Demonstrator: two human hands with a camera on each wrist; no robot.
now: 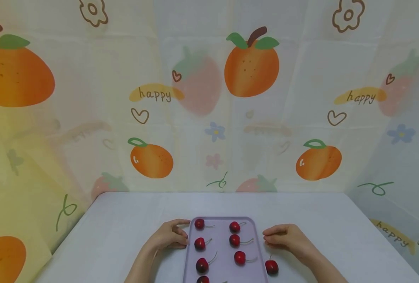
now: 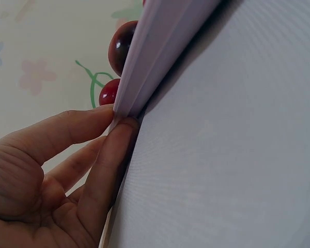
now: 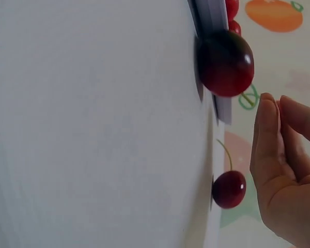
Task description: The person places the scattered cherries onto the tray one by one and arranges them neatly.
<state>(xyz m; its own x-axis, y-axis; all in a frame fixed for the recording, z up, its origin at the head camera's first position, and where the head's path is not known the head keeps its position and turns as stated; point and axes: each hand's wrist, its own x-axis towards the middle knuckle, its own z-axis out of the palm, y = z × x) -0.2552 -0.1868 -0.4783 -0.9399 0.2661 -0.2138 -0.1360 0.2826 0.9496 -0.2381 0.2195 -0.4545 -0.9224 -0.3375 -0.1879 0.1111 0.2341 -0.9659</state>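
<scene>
A lilac tray (image 1: 223, 275) lies on the table with several red cherries in two columns, such as one cherry (image 1: 239, 258) in the right column. My left hand (image 1: 170, 236) grips the tray's left edge near its far corner. In the left wrist view, the fingers (image 2: 116, 142) meet the tray's side wall (image 2: 163, 49). My right hand (image 1: 287, 239) hovers right of the tray, apart from it, fingertips close together and nothing seen between them. Beside the tray's right edge sits a dark red cherry (image 1: 271, 267). The right wrist view also has a stemmed cherry (image 3: 229, 189) near the fingers.
The table (image 1: 142, 206) has a white covering. Behind it hangs a fruit-printed cloth (image 1: 195, 157), which also covers the left and right sides. The tray's near end runs out of the head view, cutting off the lowest cherry (image 1: 203, 280).
</scene>
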